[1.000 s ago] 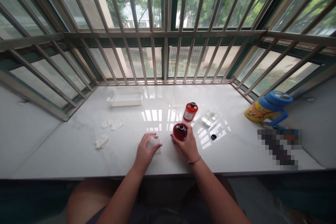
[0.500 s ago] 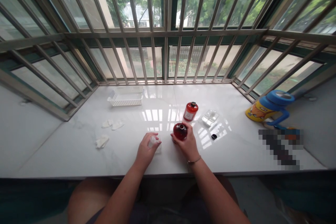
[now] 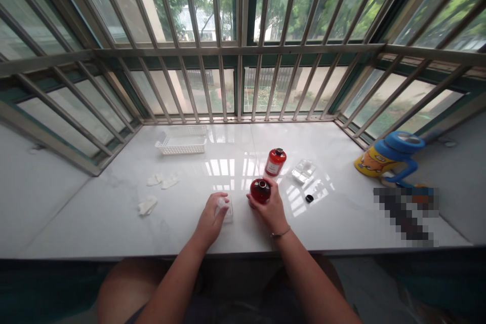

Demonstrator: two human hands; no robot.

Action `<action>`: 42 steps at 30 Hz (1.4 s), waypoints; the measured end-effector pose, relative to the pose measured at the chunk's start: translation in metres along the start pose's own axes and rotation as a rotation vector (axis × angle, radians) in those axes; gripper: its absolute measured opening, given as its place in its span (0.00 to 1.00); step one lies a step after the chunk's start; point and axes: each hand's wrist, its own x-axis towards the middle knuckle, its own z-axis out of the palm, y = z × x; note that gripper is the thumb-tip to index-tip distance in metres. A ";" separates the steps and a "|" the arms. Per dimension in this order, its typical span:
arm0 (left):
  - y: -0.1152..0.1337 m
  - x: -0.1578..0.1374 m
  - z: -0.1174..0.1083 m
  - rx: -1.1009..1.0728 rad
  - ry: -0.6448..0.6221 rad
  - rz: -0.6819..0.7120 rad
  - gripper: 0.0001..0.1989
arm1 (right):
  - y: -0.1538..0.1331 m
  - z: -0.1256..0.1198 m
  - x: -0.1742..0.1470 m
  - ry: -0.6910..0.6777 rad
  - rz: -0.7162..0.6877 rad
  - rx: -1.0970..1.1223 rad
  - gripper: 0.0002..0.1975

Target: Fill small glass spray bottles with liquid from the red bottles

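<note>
My right hand (image 3: pixel 271 207) is wrapped round a dark red, round bottle (image 3: pixel 258 192), which stands upright with its neck uncovered. A small black cap (image 3: pixel 309 198) lies on the counter to its right. Just behind, a second red bottle (image 3: pixel 275 163) with a white label has its black cap on. My left hand (image 3: pixel 212 216) is curled, thumb and fingers round a small clear plastic container (image 3: pixel 229 214), left of the dark red bottle. Something whitish shows between those fingers, too unclear to name.
White counter (image 3: pixel 94 223) below barred windows. A white plastic basket (image 3: pixel 182 148) stands at the back left, crumpled white pieces (image 3: pixel 147 206) nearer. To the right are a clear compartment box (image 3: pixel 304 171) and a blue-and-yellow bottle (image 3: pixel 387 154) with a handle.
The left hand has shifted very slightly and its thumb and fingers have parted a little, so the white thing between them shows less brightly. The right hand and dark red bottle have stayed put.
</note>
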 end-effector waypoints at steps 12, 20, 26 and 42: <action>0.002 0.001 0.001 -0.071 0.031 -0.160 0.20 | -0.001 0.000 0.000 -0.001 -0.001 0.013 0.38; 0.002 0.001 0.003 -0.144 0.064 -0.212 0.23 | 0.000 0.000 -0.001 0.003 -0.005 0.009 0.38; 0.001 0.001 0.003 -0.125 0.110 -0.207 0.22 | 0.000 0.000 -0.001 0.004 -0.010 0.006 0.38; 0.004 0.001 0.004 -0.143 0.071 -0.227 0.23 | -0.001 -0.001 -0.001 0.000 -0.009 0.011 0.38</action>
